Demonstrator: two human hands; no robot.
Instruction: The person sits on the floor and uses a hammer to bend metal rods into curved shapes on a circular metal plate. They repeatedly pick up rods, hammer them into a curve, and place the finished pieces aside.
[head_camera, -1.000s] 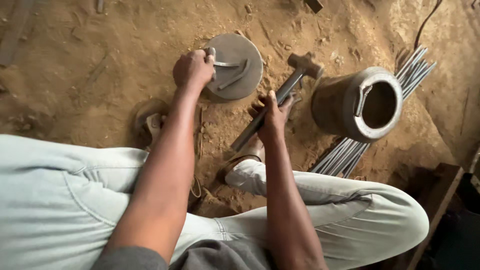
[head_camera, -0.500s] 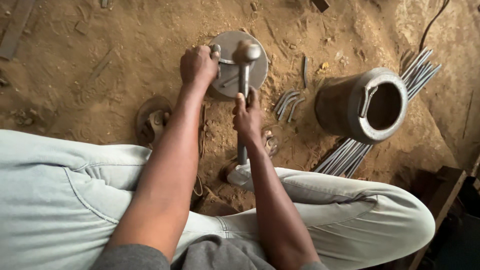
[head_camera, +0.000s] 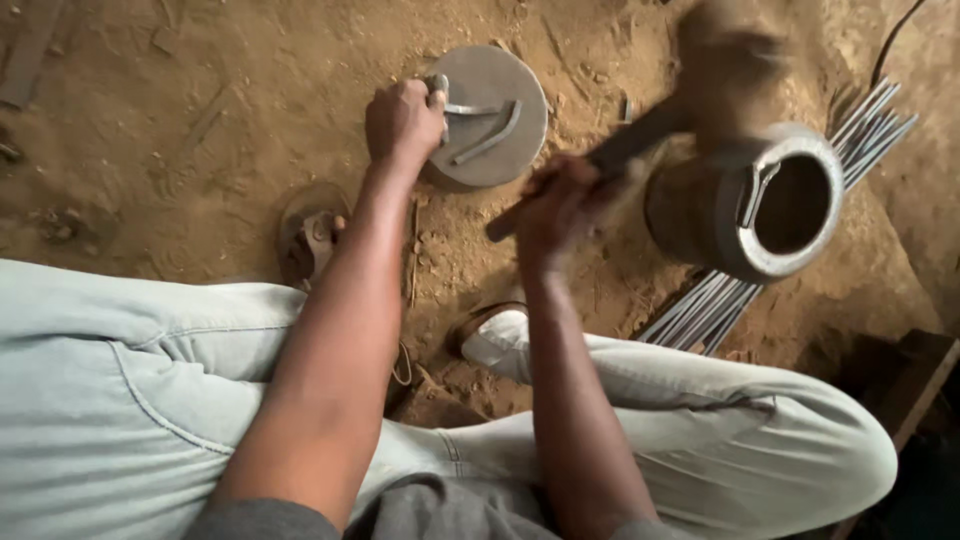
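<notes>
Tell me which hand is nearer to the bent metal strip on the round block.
Left. The left hand grips one end of the strip at the block's left edge. The right hand is below the block, apart from the strip, holding a hammer.

The left hand (head_camera: 402, 122) pins a bent metal strip (head_camera: 487, 128) flat on a round steel block (head_camera: 500, 80) at twelve o'clock. The right hand (head_camera: 560, 212) grips a hammer (head_camera: 650, 125), blurred, its head toward one o'clock. A metal pot (head_camera: 745, 205) lies at three o'clock over thin rods (head_camera: 700, 310) on the dirt.
</notes>
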